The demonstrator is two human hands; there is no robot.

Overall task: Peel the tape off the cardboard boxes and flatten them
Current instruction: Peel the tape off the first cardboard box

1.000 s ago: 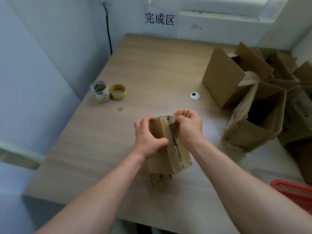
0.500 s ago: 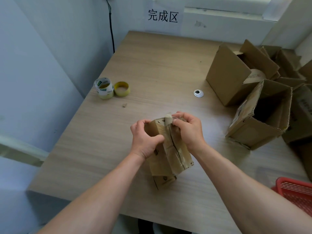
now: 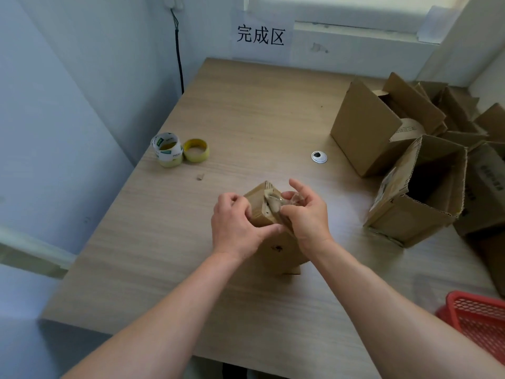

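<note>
The left hand (image 3: 236, 228) gripped a small box (image 3: 262, 206) standing on the table (image 3: 246, 119) near its front edge, while the right hand (image 3: 306, 214) pinched a crumpled strip of tape (image 3: 274, 205) at the box's top. More boxes (image 3: 410, 160) were piled at the table's right, two tape rolls (image 3: 179, 149) at its left.

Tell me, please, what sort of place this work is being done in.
Probably a small indoor box-handling workstation: a wooden table in a corner, opened cardboard boxes heaped on it, tape rolls, a wall sign.
</note>
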